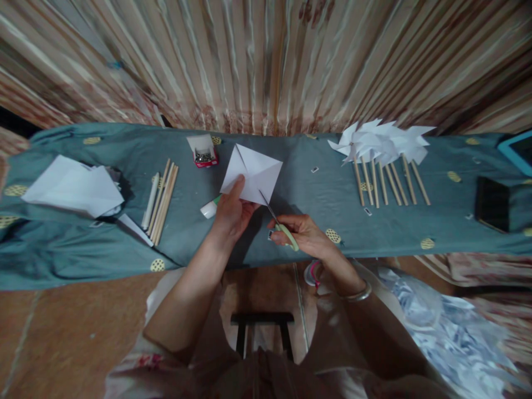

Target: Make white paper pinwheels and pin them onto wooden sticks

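Note:
A square of white paper [261, 169] with crease lines is gripped at its near left corner by my left hand [233, 213], thumb on top. One slit runs in from its far left corner. My right hand [302, 230] is closed around the green handles of a pair of scissors [286, 235]. Their blades reach the paper's near edge and point toward its middle. Just left of my left hand lies a white tube with a green part [210, 208]. Behind it stands an open red and white box [203, 158] of small metal pins.
Wooden sticks [166, 202] and a whitish rod [150, 202] lie to the left, near a stack of white paper [75, 185]. Several paper pinwheels [382, 144] on sticks lie to the right. A dark phone [492, 204] is farther right. A bag of paper scraps [453, 332] is below.

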The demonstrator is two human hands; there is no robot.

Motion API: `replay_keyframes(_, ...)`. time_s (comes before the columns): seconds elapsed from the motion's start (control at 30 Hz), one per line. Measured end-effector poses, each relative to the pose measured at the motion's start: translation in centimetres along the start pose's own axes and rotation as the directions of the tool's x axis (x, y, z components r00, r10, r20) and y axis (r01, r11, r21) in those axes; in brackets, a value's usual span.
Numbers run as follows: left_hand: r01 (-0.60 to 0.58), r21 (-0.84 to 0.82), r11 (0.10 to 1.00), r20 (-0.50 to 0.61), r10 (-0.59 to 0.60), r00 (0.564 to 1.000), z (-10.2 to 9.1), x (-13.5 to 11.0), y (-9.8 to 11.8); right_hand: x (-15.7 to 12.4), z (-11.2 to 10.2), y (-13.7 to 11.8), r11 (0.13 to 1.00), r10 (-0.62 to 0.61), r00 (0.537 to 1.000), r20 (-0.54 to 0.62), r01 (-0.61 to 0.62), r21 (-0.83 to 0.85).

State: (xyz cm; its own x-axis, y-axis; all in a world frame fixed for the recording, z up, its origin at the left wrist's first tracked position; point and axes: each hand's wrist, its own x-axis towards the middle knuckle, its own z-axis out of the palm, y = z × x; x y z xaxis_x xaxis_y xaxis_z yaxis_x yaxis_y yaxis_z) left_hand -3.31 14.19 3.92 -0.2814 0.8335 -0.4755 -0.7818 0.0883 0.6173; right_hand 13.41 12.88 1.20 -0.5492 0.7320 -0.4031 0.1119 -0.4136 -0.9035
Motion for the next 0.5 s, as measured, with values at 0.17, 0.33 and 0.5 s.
replay_keyframes(0.17, -0.001, -0.002, 1.000, -0.004, 0.001, 1.000, -0.04, 0.01, -0.08, 0.13, -0.01, 0.20, 1.000, 0.025, 1.000, 0.011, -0.025, -0.003)
replay_keyframes(0.33, 0.014, -0.013, 1.000, -0.012, -0.014, 1.000, -0.26, 0.25, -0.12, 0.29, -0.05, 0.29, 0.999, 0.049, 0.999, 0.004, -0.049, 0.020)
replay_keyframes(0.5, 0.013, -0.019, 1.000, 0.009, -0.012, 1.000, -0.40, 0.24, -0.27, 0.25, 0.00, 0.06, 0.999, 0.053, 0.999, 0.001, -0.053, -0.001)
